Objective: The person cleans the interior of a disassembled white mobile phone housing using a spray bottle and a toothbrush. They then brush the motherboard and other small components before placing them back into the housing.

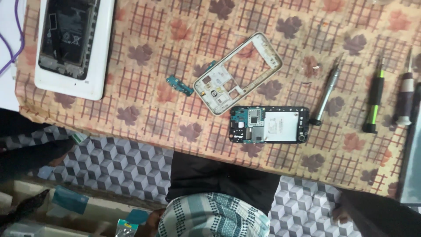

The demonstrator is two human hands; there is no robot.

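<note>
Brown-and-orange leaf-patterned cloth (pixel 153 118) covers the table, above the lap, where only slivers of both hands can be seen. What appears to be the left hand (pixel 151 220) is seen at the bottom edge, just beside a small clear packet (pixel 126 228). Whether its fingers are curled or released cannot be told, since they are dark and cut off. The right hand (pixel 340 214) is glimpsed low on the right against a dark sleeve. Its fingers are hidden, so their grasp cannot be told either.

Nothing on the table is touched. An opened phone body (pixel 268 124), with its circuit board exposed, is laid flat well above and between the two hands. A white mid-frame (pixel 215 92) is set tilted just beyond it, and a small teal flex board (pixel 180 85) lies farther from the fingers, up to the left.

A silver screwdriver (pixel 326 94), a green-and-black screwdriver (pixel 375 103) and a purple-banded screwdriver (pixel 405 96) are ranged well above the right hand. An opened white tablet (pixel 98 52) is placed farthest from the left fingers.
</note>
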